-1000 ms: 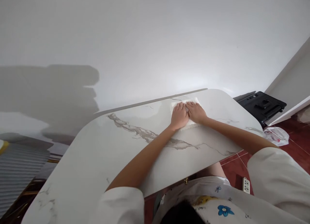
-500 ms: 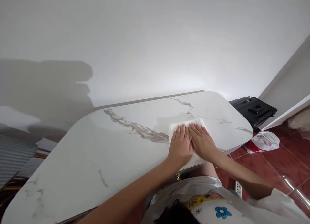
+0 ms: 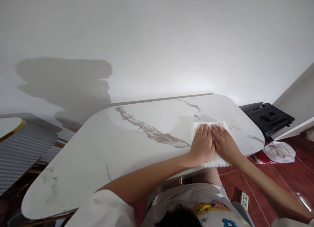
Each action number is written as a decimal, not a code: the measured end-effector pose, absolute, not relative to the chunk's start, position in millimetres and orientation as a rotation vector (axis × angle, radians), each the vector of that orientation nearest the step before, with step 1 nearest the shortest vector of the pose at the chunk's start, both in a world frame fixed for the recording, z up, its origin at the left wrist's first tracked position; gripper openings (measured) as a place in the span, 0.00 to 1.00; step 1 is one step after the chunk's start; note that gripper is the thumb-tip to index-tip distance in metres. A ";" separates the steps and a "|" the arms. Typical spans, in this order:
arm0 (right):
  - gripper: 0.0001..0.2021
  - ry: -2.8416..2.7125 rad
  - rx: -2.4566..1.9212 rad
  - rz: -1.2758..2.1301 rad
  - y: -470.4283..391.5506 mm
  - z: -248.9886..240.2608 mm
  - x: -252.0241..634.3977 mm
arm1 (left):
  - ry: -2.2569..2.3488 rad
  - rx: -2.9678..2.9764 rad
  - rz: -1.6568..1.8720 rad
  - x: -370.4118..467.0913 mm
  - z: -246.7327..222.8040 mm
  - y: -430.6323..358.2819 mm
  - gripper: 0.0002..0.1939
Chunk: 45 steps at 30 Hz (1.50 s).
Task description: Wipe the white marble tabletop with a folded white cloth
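Resting left hand (image 3: 202,145) and right hand (image 3: 226,146) on white cloth (image 3: 217,162)

Shows fingers extended, palms down, side by side, clamped on nothing. Places white cloth directly beneath both, neither nearer; spans from past fingertips back to near edge of marble-patterned tabletop (image 3: 85,151).

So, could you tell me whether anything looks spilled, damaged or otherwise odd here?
Nothing looks spilled or broken. The grey streaks on the table look like its marble pattern. Only the power strip and the bag seem slightly out of place, both lying on the floor.
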State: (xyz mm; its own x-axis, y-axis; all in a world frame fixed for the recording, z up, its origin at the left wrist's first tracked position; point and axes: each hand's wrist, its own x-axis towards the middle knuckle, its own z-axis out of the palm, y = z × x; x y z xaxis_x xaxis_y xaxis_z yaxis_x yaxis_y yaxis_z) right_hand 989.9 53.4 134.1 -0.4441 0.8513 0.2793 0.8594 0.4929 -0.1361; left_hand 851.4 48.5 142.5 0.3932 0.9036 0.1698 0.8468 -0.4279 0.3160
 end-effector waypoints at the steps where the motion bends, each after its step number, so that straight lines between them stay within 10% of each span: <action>1: 0.24 -2.438 -1.443 -0.048 62.5 133.2 991.3 | 1.569 2.471 0.459 853.3 142.5 56.9 0.29; 28: 0.21 -2.506 -1.249 0.148 321.2 122.6 931.6 | 1.984 2.373 0.470 810.2 123.4 290.1 0.25; 45: 0.23 -2.484 -1.471 0.064 208.4 127.1 991.5 | 1.761 2.540 0.304 862.0 131.1 194.6 0.28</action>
